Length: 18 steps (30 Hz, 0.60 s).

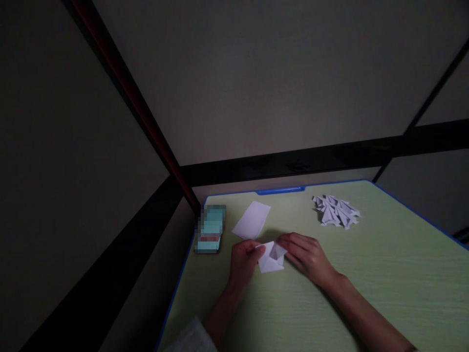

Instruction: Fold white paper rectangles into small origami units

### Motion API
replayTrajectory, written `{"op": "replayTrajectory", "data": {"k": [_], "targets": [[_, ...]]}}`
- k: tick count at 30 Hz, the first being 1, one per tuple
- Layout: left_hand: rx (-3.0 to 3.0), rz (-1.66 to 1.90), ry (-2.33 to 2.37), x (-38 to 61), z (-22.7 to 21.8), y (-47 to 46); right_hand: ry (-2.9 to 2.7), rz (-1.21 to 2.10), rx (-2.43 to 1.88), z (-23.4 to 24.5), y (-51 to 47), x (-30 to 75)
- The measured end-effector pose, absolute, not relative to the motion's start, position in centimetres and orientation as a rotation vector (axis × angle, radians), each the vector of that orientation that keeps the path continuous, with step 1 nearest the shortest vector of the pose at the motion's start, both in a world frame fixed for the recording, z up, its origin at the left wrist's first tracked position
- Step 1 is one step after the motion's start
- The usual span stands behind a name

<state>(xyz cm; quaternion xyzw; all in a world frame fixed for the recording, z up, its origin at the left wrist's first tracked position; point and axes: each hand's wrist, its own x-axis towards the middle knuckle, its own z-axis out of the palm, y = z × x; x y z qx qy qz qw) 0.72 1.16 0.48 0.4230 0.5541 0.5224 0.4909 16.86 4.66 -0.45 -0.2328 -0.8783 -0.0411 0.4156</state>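
Observation:
A partly folded piece of white paper (270, 264) is held between both hands over the table, with one flap standing open on its right side. My left hand (244, 259) pinches its left edge, thumb on top. At the upper right corner, the closed fingers of my right hand (306, 252) grip the same paper; their tips are partly hidden behind it. Just beyond the hands lies a flat white sheet of paper (252, 220). Several folded white paper figures (337, 212) are heaped at the back right.
A phone (210, 230) with a lit, blurred-out screen lies near the left edge. The pale green table (384, 274) has a blue rim and a blue tray strip (280, 190) at its far edge. Light panelled walls (286, 88) stand behind and to the left.

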Motion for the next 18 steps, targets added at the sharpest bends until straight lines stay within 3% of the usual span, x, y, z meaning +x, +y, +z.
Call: {"op": "replayTrajectory", "data": {"k": [5, 14, 18], "targets": [[1.047, 1.261, 1.355, 0.79, 0.22, 1.18, -2.218, -0.098, -0.588, -0.58, 4.62, 16.94], [1.228, 1.275, 1.494, 0.84, -0.14, 1.02, -2.216, 0.346, -0.624, 0.02, 4.24, 16.64], [1.291, 1.261, 1.521, 0.99, -0.46, 0.96, -2.217, 0.389, -0.667, 0.01, 4.17, 16.44]]}}
